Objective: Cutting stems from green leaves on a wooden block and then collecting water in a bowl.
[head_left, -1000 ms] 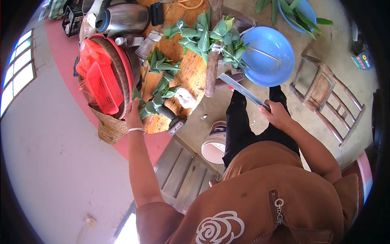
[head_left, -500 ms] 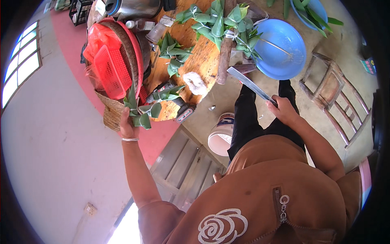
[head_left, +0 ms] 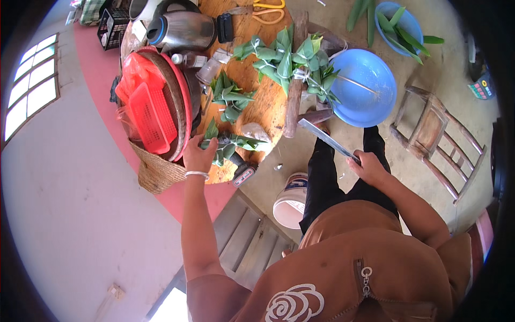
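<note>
My left hand [head_left: 198,157] is at the table's near left edge, fingers closed on a bunch of leaf-wrapped dumplings [head_left: 220,154]. This bunch is low over the wooden table [head_left: 264,110], overlapping a black power tool [head_left: 240,167]; whether it touches the tabletop is unclear. In my right hand [head_left: 371,168] is a long-bladed knife [head_left: 328,138], held above my legs with its blade pointing up and left. Another bunch of dumplings [head_left: 230,100] lies on the table, and a larger tied bunch [head_left: 281,59] hangs over a wooden bar [head_left: 294,104].
A blue basin [head_left: 370,110] with a thin stick stands right of the bar. Red baskets [head_left: 147,121], a steel kettle [head_left: 188,33] and yellow-handled scissors [head_left: 268,17] crowd the table. A white bucket [head_left: 289,210] and wooden chair [head_left: 429,131] are on the floor; leaves fill a smaller blue bowl [head_left: 410,27].
My left hand has moved right and slightly up, bringing the dumpling bunch from beside the baskets to over the table. The knife stays in my right hand. The view has shifted slightly.
</note>
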Demonstrator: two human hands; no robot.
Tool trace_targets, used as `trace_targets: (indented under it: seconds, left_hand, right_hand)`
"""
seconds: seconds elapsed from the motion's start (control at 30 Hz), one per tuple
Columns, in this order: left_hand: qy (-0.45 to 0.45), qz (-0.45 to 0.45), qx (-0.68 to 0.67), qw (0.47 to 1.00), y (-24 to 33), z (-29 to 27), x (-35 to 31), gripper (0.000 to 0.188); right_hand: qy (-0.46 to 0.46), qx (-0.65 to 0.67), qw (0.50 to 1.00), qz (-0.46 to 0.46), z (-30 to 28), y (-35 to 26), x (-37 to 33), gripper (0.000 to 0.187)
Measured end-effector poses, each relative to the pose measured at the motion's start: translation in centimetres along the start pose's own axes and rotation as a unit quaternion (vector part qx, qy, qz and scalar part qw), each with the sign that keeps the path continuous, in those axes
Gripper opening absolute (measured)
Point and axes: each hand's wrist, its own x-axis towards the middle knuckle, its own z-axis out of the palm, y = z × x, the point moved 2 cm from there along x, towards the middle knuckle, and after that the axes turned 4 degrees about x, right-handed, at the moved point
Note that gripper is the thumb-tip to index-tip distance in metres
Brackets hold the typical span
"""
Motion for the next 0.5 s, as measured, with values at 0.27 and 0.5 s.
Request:
trace_targets:
  seconds: [0.27,0.5]
  left_hand:
    - [0.048,-0.003,0.247,0.968,3.2,2.8,4.9,0.045]
    - [0.09,-0.061,0.196,0.975,1.9,5.2,7.5,0.04]
  right_hand:
    - [0.002,0.007,1.0,0.029,-0.5,-0.4,-0.5,0.033]
    - [0.005,-0.009,0.999,0.032,-0.4,0.7,-0.1,0.034]
